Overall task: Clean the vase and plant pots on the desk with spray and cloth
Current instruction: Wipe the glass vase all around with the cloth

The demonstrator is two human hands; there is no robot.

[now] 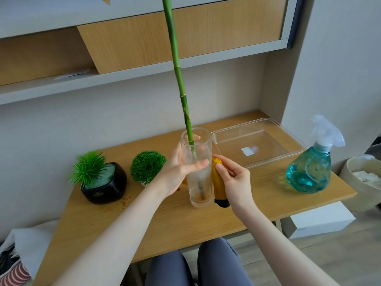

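Note:
A tall clear glass vase [201,186] with a long green bamboo stalk [177,67] in it is held above the wooden desk [257,190]. My left hand [181,170] grips the vase around its middle, thumb across the front. My right hand [233,180] holds a yellow cloth [219,188] with a dark edge against the vase's right side. A blue spray bottle [311,172] stands at the right of the desk. At the left stand a black pot [107,184] with a spiky green plant and a small round green plant [147,167] in a pale pot.
A clear plastic tub [292,141] sits behind the vase to the right. Shelves with wooden panels [185,42] hang above the desk. A round pale bin [365,178] stands off the desk's right end, a white box [321,219] below it. Brown specks [124,201] lie by the black pot.

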